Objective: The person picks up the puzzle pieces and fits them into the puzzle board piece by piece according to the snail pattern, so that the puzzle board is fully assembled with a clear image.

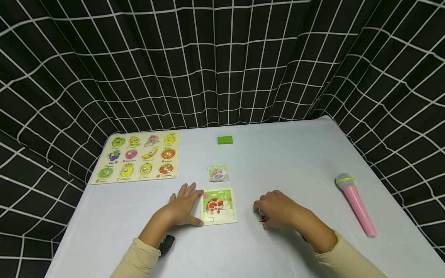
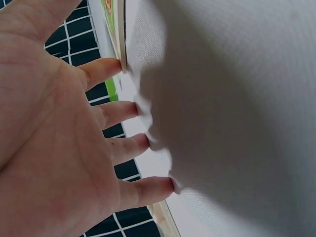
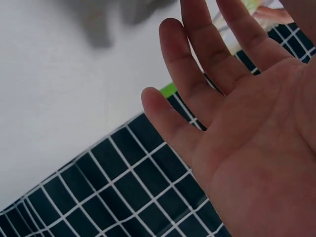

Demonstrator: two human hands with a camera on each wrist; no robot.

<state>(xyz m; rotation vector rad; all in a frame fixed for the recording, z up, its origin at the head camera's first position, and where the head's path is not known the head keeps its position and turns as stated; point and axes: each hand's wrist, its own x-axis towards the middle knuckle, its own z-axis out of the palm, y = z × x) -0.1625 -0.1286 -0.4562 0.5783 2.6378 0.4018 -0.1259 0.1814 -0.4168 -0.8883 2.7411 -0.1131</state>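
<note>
A small square wooden jigsaw puzzle [image 1: 219,206] lies flat, its picture partly filled and bare wood showing at the lower right. My left hand [image 1: 182,206] spreads along the puzzle's left side, index finger and thumb touching its edge. In the left wrist view, the other fingertips [image 2: 143,143] rest on the white cloth. To the right of the puzzle, my right hand [image 1: 278,209] pinches a small red puzzle piece [image 1: 264,219], mostly covered by the fingers. The right wrist view shows that hand's palm and bent fingers [image 3: 177,54]; the piece is not distinguishable there.
Behind the puzzle lie a small picture card [image 1: 218,173] and a green block [image 1: 225,140]. A fruit peg board [image 1: 135,158] occupies the back left. On the right lies a pink toy microphone [image 1: 358,206]. Black gridded cloth [image 1: 215,61] surrounds the white table [image 1: 278,154].
</note>
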